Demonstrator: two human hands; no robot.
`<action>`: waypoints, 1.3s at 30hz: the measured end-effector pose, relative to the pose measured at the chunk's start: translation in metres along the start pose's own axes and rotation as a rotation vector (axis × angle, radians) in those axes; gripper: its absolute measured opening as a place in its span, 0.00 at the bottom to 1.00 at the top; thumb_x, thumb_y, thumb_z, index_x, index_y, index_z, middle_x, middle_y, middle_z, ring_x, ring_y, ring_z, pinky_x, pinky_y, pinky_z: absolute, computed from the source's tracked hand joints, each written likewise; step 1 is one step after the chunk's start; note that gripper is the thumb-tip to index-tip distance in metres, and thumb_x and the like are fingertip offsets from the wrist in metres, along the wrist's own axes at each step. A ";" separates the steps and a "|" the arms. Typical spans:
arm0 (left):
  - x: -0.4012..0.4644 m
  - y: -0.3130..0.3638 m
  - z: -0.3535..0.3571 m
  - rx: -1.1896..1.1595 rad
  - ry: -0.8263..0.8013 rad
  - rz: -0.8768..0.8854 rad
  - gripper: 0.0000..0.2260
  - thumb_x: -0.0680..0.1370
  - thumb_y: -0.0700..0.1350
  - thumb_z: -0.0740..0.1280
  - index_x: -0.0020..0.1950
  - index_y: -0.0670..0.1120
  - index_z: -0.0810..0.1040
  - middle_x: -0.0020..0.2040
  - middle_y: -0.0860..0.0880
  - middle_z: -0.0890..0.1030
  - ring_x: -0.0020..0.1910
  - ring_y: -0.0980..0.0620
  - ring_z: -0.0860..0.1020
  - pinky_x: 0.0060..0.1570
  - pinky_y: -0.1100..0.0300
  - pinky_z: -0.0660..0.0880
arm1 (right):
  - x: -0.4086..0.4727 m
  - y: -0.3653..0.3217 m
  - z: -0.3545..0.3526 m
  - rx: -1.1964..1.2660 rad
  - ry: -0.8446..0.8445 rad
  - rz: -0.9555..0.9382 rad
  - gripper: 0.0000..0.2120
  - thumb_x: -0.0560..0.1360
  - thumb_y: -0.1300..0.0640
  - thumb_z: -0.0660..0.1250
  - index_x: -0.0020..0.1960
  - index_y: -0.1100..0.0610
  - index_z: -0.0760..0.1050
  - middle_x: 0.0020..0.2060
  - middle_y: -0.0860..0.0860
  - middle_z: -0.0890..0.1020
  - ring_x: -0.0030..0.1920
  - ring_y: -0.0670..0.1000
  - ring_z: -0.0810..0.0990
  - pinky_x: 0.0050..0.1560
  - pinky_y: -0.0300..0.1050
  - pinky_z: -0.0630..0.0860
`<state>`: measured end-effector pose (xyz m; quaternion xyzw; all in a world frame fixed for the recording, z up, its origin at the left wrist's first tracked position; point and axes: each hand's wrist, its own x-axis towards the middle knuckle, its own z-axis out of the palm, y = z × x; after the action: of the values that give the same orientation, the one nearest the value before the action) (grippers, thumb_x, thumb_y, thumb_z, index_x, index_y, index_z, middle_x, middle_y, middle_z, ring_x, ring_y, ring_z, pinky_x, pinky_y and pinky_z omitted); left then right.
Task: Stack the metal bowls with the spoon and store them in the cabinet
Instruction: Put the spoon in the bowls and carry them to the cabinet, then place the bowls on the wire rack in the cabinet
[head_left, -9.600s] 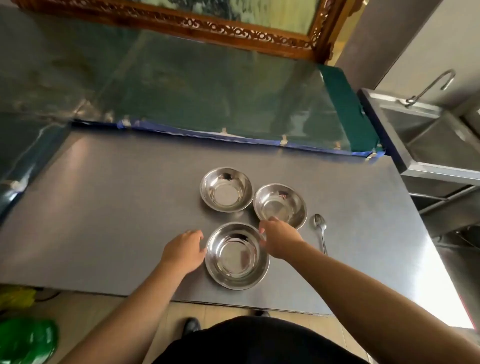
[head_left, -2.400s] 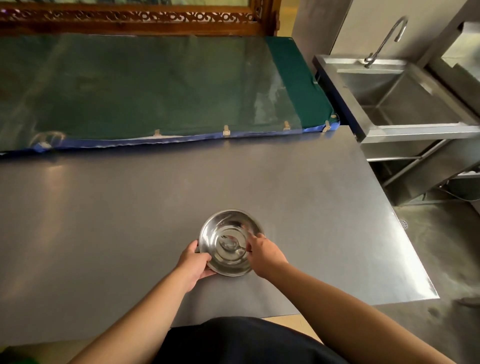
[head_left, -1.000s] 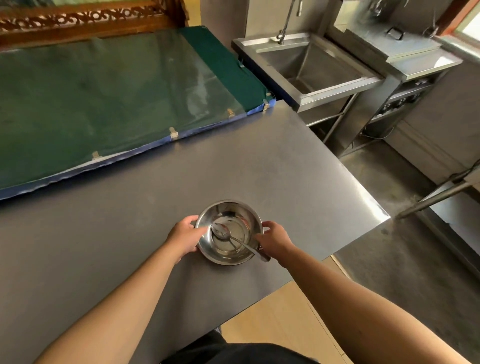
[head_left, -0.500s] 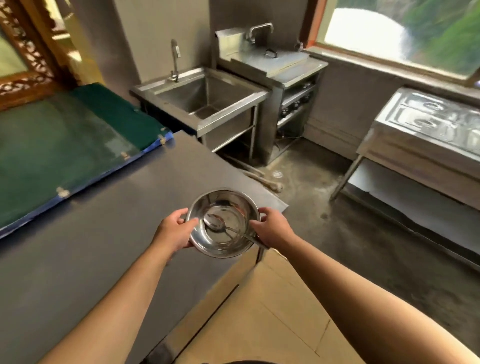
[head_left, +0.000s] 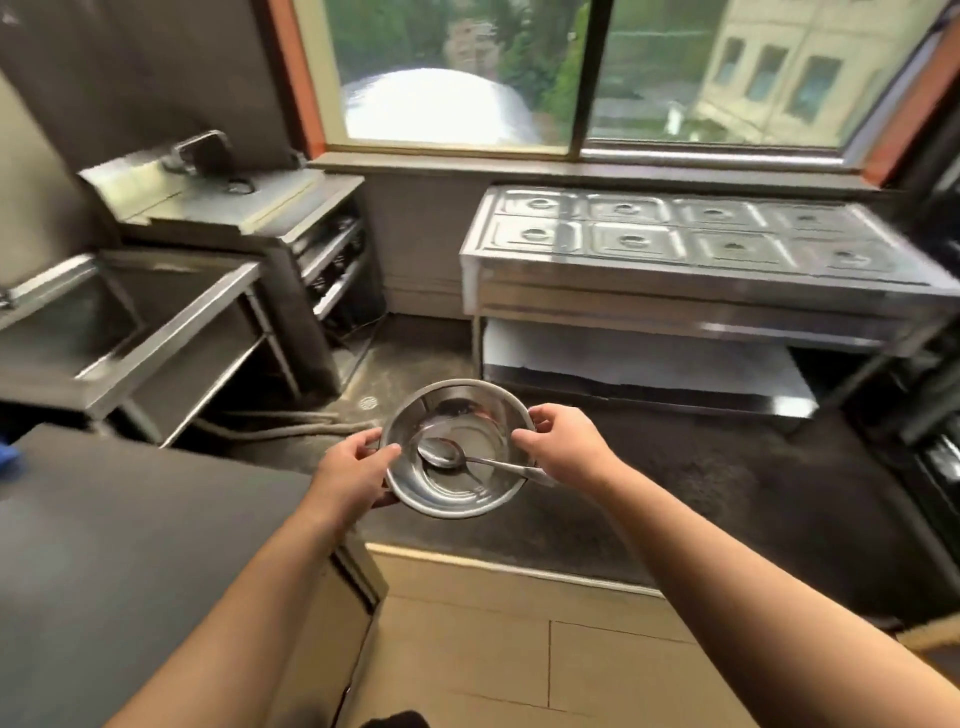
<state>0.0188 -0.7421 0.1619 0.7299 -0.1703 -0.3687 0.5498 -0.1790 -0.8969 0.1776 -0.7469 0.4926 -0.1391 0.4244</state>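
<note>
Between my hands, held in the air past the table corner: metal bowls (head_left: 457, 447), nested, spoon (head_left: 470, 457) lying inside. Spoon bowl sits near the centre, handle runs right and rests over the rim by my right thumb. Left hand (head_left: 353, 467) clamps the left rim, thumb on top, fingers under. Right hand (head_left: 563, 449) clamps the right rim the same way, thumb over the edge. Both closed on the stack, nothing loose.

Around: dark table (head_left: 130, 545) at lower left, its corner just under my left forearm. Sink unit (head_left: 130, 332) further left, steel, open frame below. Behind it a steel stand (head_left: 249, 208) with a dark object on top, too blurred to identify. Straight ahead a steam table (head_left: 701, 249) with eight lidded wells in two rows, lower shelf underneath. Nothing sits between the bowls and that unit except open floor.

Floor: dark rough slab (head_left: 675, 493) ahead with a small drain and hoses (head_left: 280, 423) trailing from under the sink; pale tiles (head_left: 493, 649) near my feet, a raised edge between the two. Big window (head_left: 571, 73) above, trees and a building outside.

Can't count the bowls from above, only the top one shows fully. Right edge of frame is dark equipment, cut off. Whole view is motion-blurred.
</note>
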 end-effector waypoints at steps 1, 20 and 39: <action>0.005 0.008 0.015 0.005 -0.038 0.008 0.17 0.80 0.38 0.68 0.69 0.41 0.75 0.54 0.43 0.83 0.41 0.50 0.83 0.28 0.59 0.81 | 0.002 0.008 -0.013 0.017 0.030 0.020 0.09 0.74 0.54 0.71 0.54 0.53 0.83 0.44 0.49 0.87 0.47 0.51 0.85 0.55 0.50 0.81; 0.188 0.147 0.330 0.233 -0.729 0.226 0.08 0.80 0.43 0.69 0.57 0.53 0.80 0.41 0.52 0.87 0.35 0.58 0.84 0.33 0.58 0.82 | 0.102 0.106 -0.212 0.261 0.637 0.391 0.03 0.68 0.49 0.71 0.39 0.47 0.83 0.33 0.45 0.87 0.34 0.48 0.85 0.48 0.52 0.82; 0.206 0.197 0.703 0.376 -1.172 0.275 0.06 0.78 0.43 0.69 0.51 0.52 0.85 0.42 0.44 0.88 0.43 0.42 0.87 0.48 0.43 0.83 | 0.150 0.299 -0.430 0.325 1.010 0.584 0.11 0.72 0.56 0.69 0.49 0.63 0.80 0.28 0.51 0.76 0.33 0.51 0.73 0.49 0.60 0.81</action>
<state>-0.3220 -1.4188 0.1853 0.4622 -0.5974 -0.5971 0.2701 -0.5614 -1.2843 0.1739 -0.3481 0.7902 -0.4277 0.2675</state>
